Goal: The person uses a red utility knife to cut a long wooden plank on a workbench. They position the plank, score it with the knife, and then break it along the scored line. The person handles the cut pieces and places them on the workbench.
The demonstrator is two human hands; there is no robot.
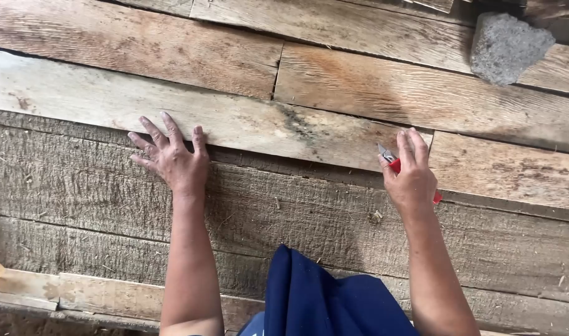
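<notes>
Here, left hand (172, 158) flat on planks (247, 121), right hand (410, 174) gripping red-handled tool (393, 163)

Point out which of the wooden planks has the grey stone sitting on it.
The reddish plank at upper right, right of the butt joint: the grey stone rests on its far edge. The pale plank under the left hand carries none.

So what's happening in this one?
A person leans over rough, weathered wooden planks. The left hand lies flat, fingers spread, across the edge of a pale plank. The right hand grips a red-handled metal tool, its tip at a plank's end. A grey stone block sits at the upper right.
</notes>
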